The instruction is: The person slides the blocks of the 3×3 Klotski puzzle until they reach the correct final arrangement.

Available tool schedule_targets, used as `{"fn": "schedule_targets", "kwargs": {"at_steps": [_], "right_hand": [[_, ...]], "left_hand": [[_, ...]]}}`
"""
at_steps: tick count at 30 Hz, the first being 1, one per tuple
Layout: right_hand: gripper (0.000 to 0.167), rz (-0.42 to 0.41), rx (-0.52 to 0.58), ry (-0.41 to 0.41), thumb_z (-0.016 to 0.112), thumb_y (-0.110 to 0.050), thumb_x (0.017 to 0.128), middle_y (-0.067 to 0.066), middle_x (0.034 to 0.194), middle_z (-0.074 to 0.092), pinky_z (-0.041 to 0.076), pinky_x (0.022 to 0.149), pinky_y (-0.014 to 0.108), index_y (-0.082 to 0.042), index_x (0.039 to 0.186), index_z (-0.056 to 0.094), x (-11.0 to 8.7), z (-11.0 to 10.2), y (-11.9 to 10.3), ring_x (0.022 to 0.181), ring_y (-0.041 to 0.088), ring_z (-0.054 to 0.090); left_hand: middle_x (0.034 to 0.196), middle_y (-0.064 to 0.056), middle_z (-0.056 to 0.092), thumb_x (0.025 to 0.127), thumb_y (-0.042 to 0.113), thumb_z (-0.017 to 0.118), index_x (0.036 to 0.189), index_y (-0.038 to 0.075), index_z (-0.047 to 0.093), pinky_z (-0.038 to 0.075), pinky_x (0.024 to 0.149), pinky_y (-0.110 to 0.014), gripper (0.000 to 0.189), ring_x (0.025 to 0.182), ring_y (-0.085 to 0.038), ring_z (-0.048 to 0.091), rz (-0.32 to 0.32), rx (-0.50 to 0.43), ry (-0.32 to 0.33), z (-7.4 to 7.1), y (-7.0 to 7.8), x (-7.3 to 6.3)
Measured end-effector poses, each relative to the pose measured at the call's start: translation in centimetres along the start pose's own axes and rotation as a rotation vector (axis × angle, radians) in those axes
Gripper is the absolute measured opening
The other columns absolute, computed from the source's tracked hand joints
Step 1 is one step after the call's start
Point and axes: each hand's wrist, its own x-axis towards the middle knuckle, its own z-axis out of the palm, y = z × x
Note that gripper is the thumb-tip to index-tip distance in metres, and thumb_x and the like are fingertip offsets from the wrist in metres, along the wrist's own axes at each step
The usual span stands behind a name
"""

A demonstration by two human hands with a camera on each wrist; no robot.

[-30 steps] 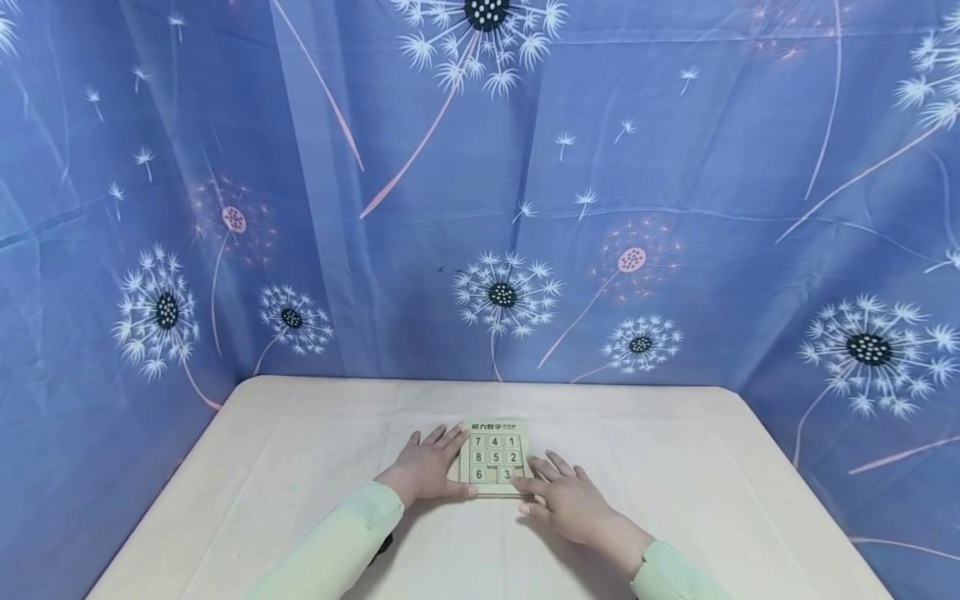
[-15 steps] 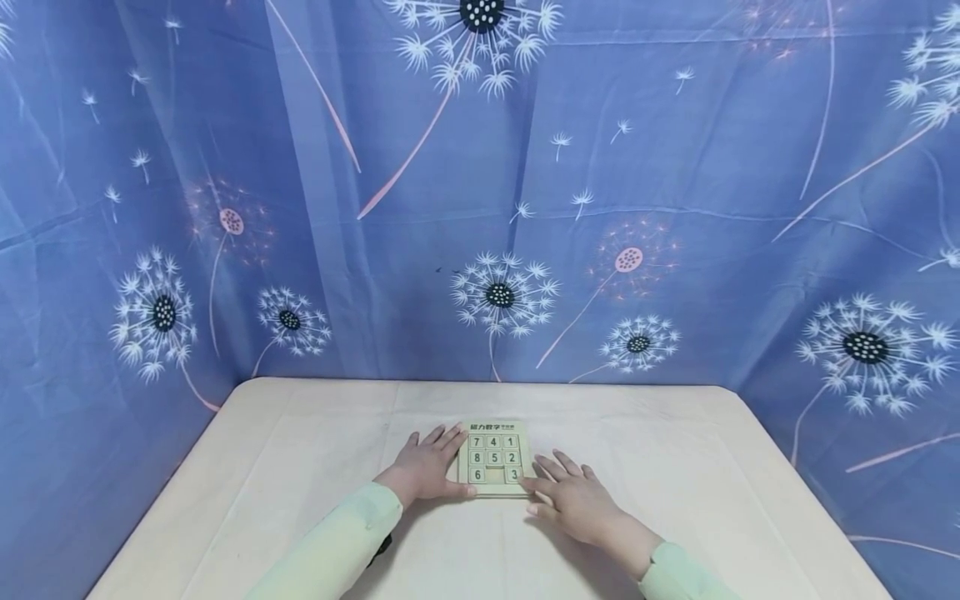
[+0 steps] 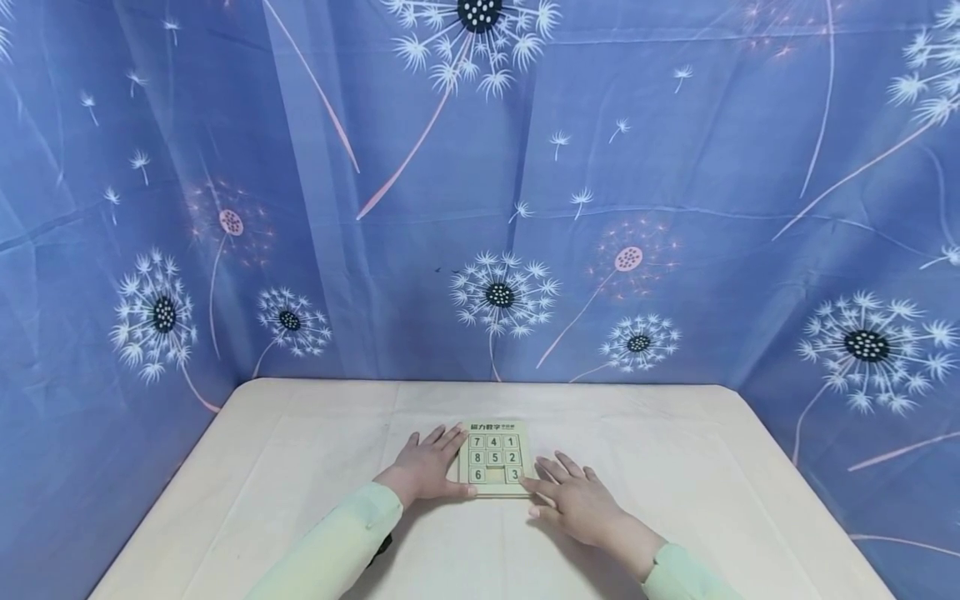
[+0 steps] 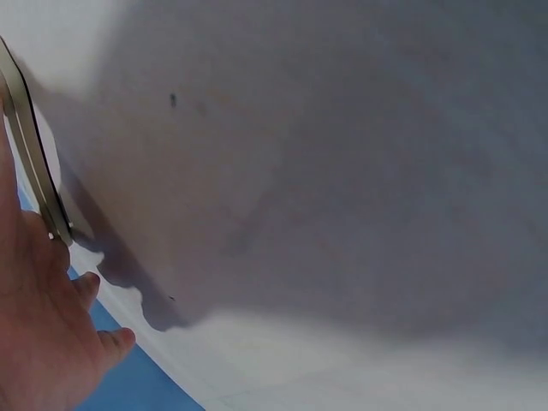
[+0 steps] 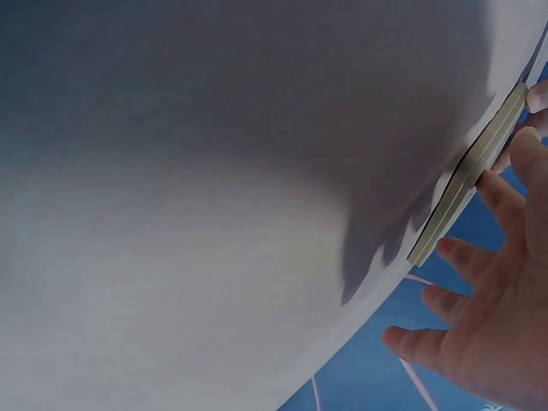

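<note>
Head: puzzle point(image 3: 495, 474) between hands point(image 3: 429, 468) point(image 3: 581, 502)

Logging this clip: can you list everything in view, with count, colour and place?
Puzzle board: one, pale yellow-green, on the table between the hands
Number tiles: eight, pale with dark numerals, in the board; bottom-middle slot bare
Table: one, cream, under the board
Backdrop cloth: blue, dandelion print, behind and beside the table
Dark object: one, black, under the left forearm, unclear
Sleeves: two, light green, on the forearms
Left hand: one, at the board's left edge
Right hand: one, fingertip at tile 3
</note>
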Motion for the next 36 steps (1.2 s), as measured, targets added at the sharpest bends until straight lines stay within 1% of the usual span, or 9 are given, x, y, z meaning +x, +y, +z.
{"fn": "schedule_targets", "kwargs": {"at_steps": [6, 14, 20, 26, 33, 36], "right_hand": [[0.056, -0.012, 0.01, -0.018, 0.06, -0.05, 0.098, 0.021, 0.159, 0.046, 0.034, 0.11, 0.081, -0.02, 0.145, 0.059, -0.2, -0.1, 0.3, 0.148, 0.053, 0.036], [0.058, -0.049, 0.046, 0.01, 0.057, -0.045, 0.101, 0.022, 0.162, 0.041, 0.032, 0.112, 0.08, -0.014, 0.15, 0.053, 0.4, -0.4, -0.4, 0.149, 0.053, 0.034], [0.056, -0.072, 0.042, 0.018, 0.058, -0.045, 0.101, 0.021, 0.161, 0.042, 0.032, 0.113, 0.079, -0.017, 0.149, 0.054, 1.0, -0.2, -1.2, 0.149, 0.051, 0.035], [0.056, -0.09, 0.012, 0.018, 0.059, -0.046, 0.1, 0.02, 0.161, 0.043, 0.033, 0.113, 0.078, -0.021, 0.15, 0.054, 1.7, 0.2, -1.7, 0.149, 0.05, 0.036], [0.056, -0.102, -0.021, -0.005, 0.059, -0.051, 0.098, 0.017, 0.162, 0.043, 0.034, 0.113, 0.078, -0.025, 0.148, 0.056, 2.5, 0.7, -2.3, 0.15, 0.048, 0.038], [0.057, -0.111, -0.034, -0.015, 0.059, -0.051, 0.098, 0.016, 0.161, 0.045, 0.034, 0.113, 0.077, -0.025, 0.148, 0.055, 2.8, 0.9, -2.5, 0.15, 0.046, 0.038]], "left_hand": [[0.17, -0.002, 0.032, 0.086, 0.071, 0.066, 0.161, 0.014, 0.034, 0.027, 0.127, -0.062, 0.099, 0.158, -0.029, 0.03, 0.002, 0.011, 0.003, 0.3, -0.2, 0.4], [0.17, -0.002, 0.031, 0.086, 0.07, 0.067, 0.161, 0.014, 0.033, 0.027, 0.127, -0.062, 0.1, 0.158, -0.03, 0.03, -0.013, -0.013, -0.001, 0.5, -0.4, 0.4], [0.171, -0.001, 0.03, 0.086, 0.071, 0.066, 0.162, 0.015, 0.032, 0.027, 0.127, -0.061, 0.1, 0.158, -0.029, 0.029, -0.017, 0.003, -0.007, 0.3, -0.1, 0.3], [0.171, 0.0, 0.029, 0.086, 0.072, 0.065, 0.163, 0.016, 0.03, 0.026, 0.128, -0.06, 0.1, 0.159, -0.028, 0.028, -0.02, 0.015, -0.015, 0.4, -0.1, 0.4], [0.172, 0.0, 0.028, 0.086, 0.074, 0.063, 0.163, 0.017, 0.029, 0.026, 0.128, -0.06, 0.101, 0.159, -0.028, 0.027, -0.028, 0.022, -0.022, 0.5, -0.1, 0.4], [0.172, 0.0, 0.028, 0.087, 0.074, 0.063, 0.163, 0.017, 0.029, 0.026, 0.128, -0.06, 0.101, 0.159, -0.028, 0.028, -0.028, 0.019, -0.02, 0.5, -0.2, 0.4]]}}
